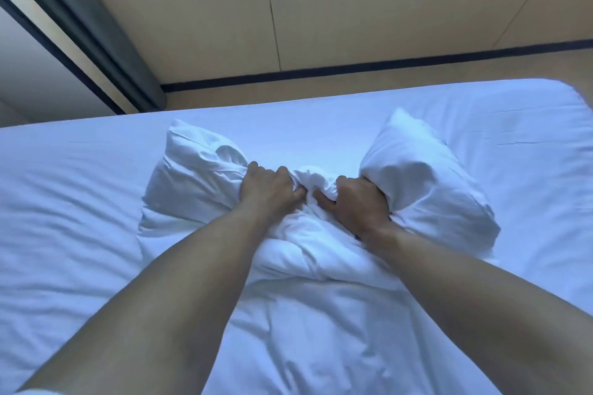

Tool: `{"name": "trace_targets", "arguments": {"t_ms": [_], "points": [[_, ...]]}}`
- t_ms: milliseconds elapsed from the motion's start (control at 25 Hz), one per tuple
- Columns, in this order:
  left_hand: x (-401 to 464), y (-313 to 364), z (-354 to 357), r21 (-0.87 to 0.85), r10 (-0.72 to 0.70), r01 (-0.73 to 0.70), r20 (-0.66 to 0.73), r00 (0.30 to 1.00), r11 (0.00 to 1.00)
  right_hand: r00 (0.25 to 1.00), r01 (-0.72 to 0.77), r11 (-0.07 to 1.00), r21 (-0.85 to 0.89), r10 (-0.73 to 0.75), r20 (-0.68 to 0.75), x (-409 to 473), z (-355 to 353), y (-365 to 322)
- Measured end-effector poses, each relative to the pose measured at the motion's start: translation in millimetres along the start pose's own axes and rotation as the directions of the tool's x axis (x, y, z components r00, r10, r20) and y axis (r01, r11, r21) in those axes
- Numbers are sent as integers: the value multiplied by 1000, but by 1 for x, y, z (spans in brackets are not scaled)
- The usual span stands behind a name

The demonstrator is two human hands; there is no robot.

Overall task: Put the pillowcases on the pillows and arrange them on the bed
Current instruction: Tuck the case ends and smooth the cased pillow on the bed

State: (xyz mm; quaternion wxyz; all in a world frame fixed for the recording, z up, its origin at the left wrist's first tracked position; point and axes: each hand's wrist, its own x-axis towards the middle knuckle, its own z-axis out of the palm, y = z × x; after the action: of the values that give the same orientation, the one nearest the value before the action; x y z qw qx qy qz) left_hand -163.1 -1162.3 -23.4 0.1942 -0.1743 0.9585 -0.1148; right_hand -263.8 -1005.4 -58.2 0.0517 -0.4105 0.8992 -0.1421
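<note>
- 2 hands, left hand (pixel 272 192) and right hand (pixel 356 202), clench fingers into the middle of a soft white pillow (pixel 417 176).
- Its long axis runs left-right across the wrinkled bed (pixel 64 202).

Dim bluish light, soft focus, wide-angle edge distortion.

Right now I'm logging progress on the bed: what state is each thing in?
pillow: on the bed, squeezed in the middle, both ends puffed up
left hand: fingers curled, gripping the pillow
right hand: fingers curled, gripping the pillow
bed: covered with a wrinkled white sheet
</note>
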Motion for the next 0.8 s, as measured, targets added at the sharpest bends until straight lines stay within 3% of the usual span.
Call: {"name": "trace_targets", "arguments": {"t_ms": [120, 240, 600, 800], "points": [[-64, 8, -22, -124, -20, 29, 69, 997, 992, 987, 10, 1000, -21, -6, 163, -49, -39, -7], [-144, 21, -28, -126, 51, -39, 94, 994, 991, 969, 55, 998, 11, -56, 240, -116, -68, -21], [-487, 81, -41, -259, 47, -26, 78, 996, 966, 944, 250, 963, -102, -219, 245, -424, -165, -115], [-611, 107, -73, -291, 99, -103, -30, 995, 951, 958, 187, 969, -164, -143, 247, -545, -241, -151]]}}
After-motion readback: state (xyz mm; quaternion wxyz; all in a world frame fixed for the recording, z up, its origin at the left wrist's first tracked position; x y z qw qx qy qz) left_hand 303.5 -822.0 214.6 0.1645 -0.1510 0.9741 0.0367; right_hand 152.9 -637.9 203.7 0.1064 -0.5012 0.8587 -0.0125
